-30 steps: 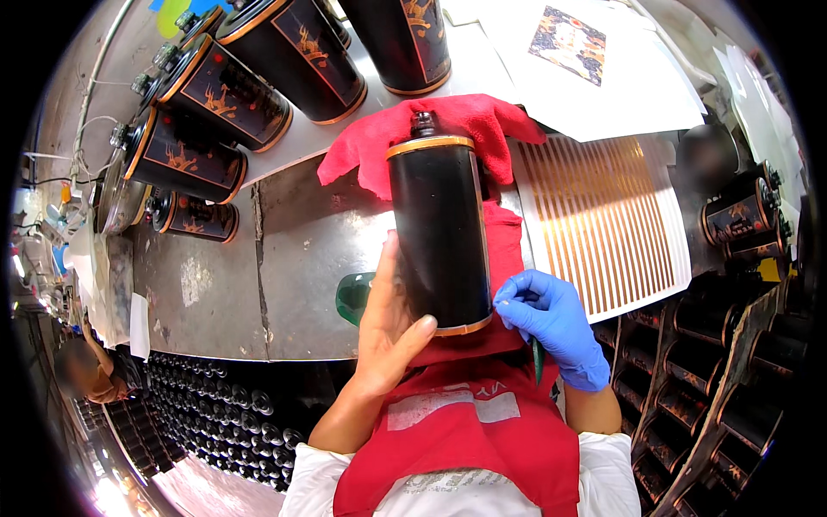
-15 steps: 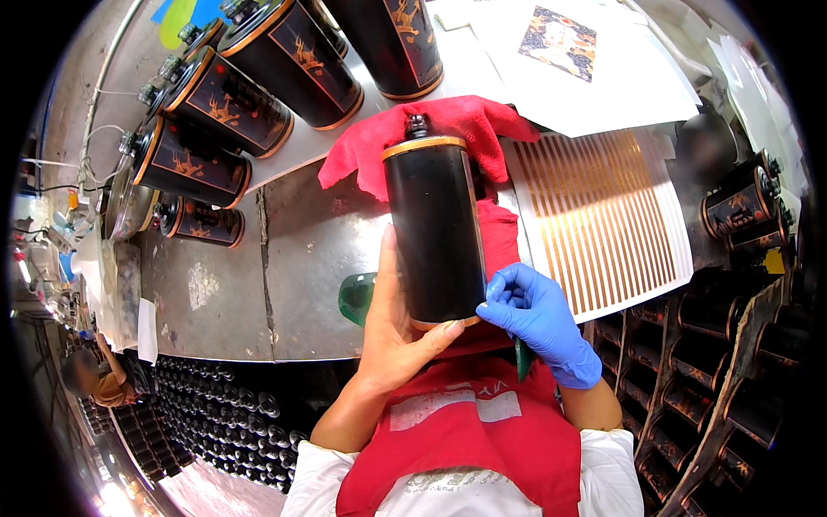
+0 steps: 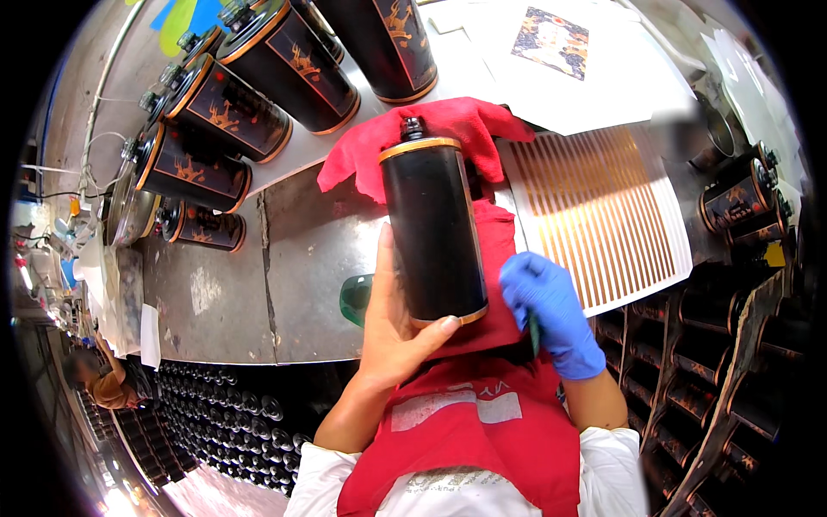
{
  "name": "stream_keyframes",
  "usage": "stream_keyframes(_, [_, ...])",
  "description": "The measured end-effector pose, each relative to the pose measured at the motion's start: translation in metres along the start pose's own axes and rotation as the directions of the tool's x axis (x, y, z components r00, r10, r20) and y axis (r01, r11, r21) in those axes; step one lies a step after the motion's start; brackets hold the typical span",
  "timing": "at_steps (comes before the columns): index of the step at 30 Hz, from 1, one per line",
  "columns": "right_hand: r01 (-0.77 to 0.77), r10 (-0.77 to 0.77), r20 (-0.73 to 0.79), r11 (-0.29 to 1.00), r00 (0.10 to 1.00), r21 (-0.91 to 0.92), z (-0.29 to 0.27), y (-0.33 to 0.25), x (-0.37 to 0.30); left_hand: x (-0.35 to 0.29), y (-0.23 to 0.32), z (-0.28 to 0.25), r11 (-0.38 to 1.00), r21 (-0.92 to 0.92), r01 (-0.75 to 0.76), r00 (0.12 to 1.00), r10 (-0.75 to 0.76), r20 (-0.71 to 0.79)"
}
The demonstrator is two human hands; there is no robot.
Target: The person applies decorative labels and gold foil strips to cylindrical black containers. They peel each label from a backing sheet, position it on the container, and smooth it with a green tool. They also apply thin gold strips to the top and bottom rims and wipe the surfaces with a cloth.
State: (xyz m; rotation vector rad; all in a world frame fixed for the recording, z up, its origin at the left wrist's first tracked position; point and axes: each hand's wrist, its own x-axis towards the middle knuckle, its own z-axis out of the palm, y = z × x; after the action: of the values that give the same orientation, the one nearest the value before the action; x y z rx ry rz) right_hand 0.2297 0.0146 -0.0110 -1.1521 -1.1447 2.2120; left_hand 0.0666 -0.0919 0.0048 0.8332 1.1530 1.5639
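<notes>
A black cylindrical bottle with gold bands around its shoulder and base lies tilted on a red cloth, its neck pointing away from me. My bare left hand grips its lower left side, the thumb across the base edge. Off to the right of the base, my right hand in a blue glove is closed around a thin dark green flat tool; its fingers are apart from the bottle. A green translucent flat piece rests on the metal table just left of my left hand.
A white sheet of gold strips lies to the right. Decorated black bottles stand in a group at the far left, and a few more at the right edge. Racks of bottles stand below right; a person is at far left.
My right hand has drawn away from the bottle's base to the right, and the green tool has swung up with it. My left hand keeps its grip on the bottle.
</notes>
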Motion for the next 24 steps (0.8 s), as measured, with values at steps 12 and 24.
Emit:
stream_keyframes(12, [0.377,-0.46,-0.231,0.867,0.857,-0.327,0.006,-0.005,-0.044,0.001,0.004,0.0,0.731,0.663,-0.159,0.987,0.118,0.107])
stream_keyframes(24, [0.367,-0.451,-0.083,0.807,0.888,-0.463,0.025,0.003,-0.062,-0.001,0.018,0.013,0.176,0.934,-0.312,0.942,0.188,0.279])
